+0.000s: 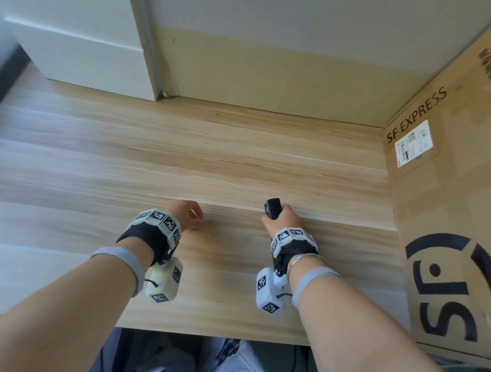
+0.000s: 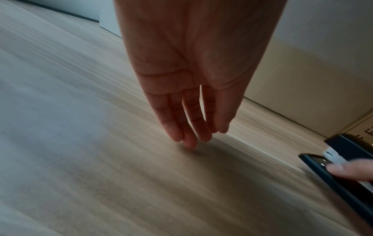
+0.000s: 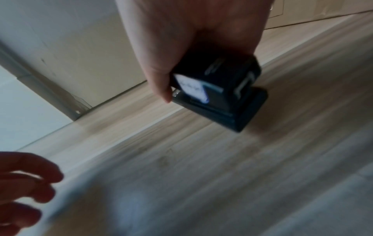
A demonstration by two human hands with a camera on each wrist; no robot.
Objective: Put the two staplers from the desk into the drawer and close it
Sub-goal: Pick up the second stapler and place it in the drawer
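My right hand (image 1: 277, 221) grips a black stapler (image 1: 272, 208) on the wooden desk (image 1: 179, 150), right of centre. In the right wrist view my thumb and fingers (image 3: 161, 83) wrap the stapler (image 3: 222, 91), which has a white label on its side and sits at or just above the wood. My left hand (image 1: 190, 214) is beside it to the left and holds nothing. Its relaxed fingers (image 2: 191, 127) point down, with the tips close to the desk. The stapler (image 2: 343, 153) shows at the right edge of the left wrist view. No second stapler and no drawer are in view.
White boxes (image 1: 69, 32) stand at the back left. A cardboard panel (image 1: 270, 71) closes off the back. A big SF EXPRESS carton (image 1: 460, 192) walls in the right side. My knees (image 1: 210, 371) are under the desk's front edge.
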